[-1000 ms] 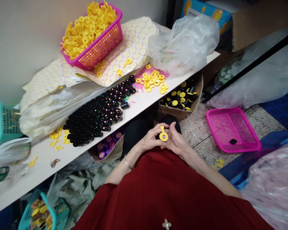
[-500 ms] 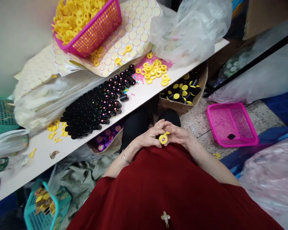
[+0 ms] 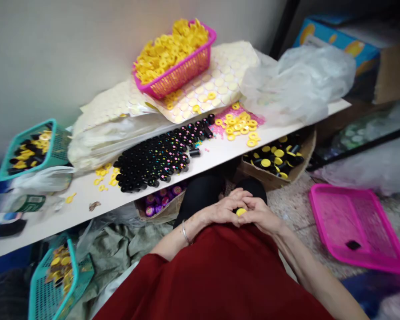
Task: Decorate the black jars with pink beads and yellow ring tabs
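My left hand [image 3: 222,210] and my right hand [image 3: 261,214] meet over my lap, fingers curled together around a small yellow cap [image 3: 241,211] on a black piece that is mostly hidden. Both hands pinch it just above my red top. On the white shelf [image 3: 86,195] in front lies a dense cluster of black tubes [image 3: 156,158] with coloured dots. A loose pile of yellow rings [image 3: 240,124] sits to the right of them.
A pink basket of yellow rings [image 3: 176,58] stands on sticker sheets [image 3: 220,80] at the back. Teal baskets [image 3: 33,149] are at the left. A cardboard box of capped black tubes [image 3: 276,158] and an open pink basket [image 3: 353,231] sit on the floor. Plastic bags [image 3: 300,84] lie at the right.
The yellow cap, earlier standing up between my fingers, is now pressed down and mostly covered by my closed hands. The camera view has swung so the shelf sits farther right and lower.
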The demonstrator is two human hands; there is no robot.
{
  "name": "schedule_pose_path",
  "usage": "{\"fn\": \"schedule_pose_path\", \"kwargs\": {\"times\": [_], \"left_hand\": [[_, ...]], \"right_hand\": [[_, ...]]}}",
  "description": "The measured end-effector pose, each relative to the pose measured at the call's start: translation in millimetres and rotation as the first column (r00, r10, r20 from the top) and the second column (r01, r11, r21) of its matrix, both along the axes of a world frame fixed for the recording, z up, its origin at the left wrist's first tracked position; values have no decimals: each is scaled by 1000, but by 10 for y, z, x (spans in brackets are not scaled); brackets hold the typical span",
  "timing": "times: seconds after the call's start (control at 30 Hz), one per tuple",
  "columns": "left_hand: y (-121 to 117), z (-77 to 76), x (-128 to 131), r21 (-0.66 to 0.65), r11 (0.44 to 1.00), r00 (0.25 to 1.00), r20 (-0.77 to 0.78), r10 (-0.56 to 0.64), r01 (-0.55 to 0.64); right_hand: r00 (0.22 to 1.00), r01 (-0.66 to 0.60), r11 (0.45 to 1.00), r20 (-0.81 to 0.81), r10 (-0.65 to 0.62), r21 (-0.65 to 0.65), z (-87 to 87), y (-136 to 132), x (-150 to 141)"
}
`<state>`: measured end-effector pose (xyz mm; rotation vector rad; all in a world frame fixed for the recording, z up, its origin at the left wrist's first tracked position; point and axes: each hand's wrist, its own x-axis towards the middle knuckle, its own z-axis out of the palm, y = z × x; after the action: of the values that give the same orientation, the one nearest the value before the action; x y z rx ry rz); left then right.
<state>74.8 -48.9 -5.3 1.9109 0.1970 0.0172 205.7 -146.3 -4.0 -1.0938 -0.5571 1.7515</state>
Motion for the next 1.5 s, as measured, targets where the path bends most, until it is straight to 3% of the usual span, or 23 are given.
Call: {"fn": "schedule_pose_path", "kwargs": {"times": [0.17,0.4,0.6,0.77,0.97,1.2,1.4,1.47,1.5], "left_hand": [[109,50,19,-18,992,989,-72,126,-127],[78,206,-30,28,997,997,-36,68,-67],[67,213,32,38,992,990,-69,121,-119],[156,188,70,97,993,995,-66,80,-73],[183,165,100,119,989,996,30,81,-84],[170,108,98,97,993,992,108,62,-73],[158,73,109,135,985,992,81,97,-108],[198,111,88,170,972,981,137,139,-162],[240,142,66,210,953,969,164,186,-219]], "right_hand": [[990,140,990,9,-140,13,47,83,-41],[995,-84,996,54,83,22,223,178,70],[992,94,994,80,-97,48,150,132,79],[1000,-11,999,-4,11,43,155,185,125],[1000,20,998,23,-21,56,257,207,156],[1000,-23,997,-1,23,75,241,153,215],[968,53,990,236,-82,129,210,221,153],[877,128,981,446,-180,145,112,296,283],[781,174,971,579,-236,162,49,340,397]]}}
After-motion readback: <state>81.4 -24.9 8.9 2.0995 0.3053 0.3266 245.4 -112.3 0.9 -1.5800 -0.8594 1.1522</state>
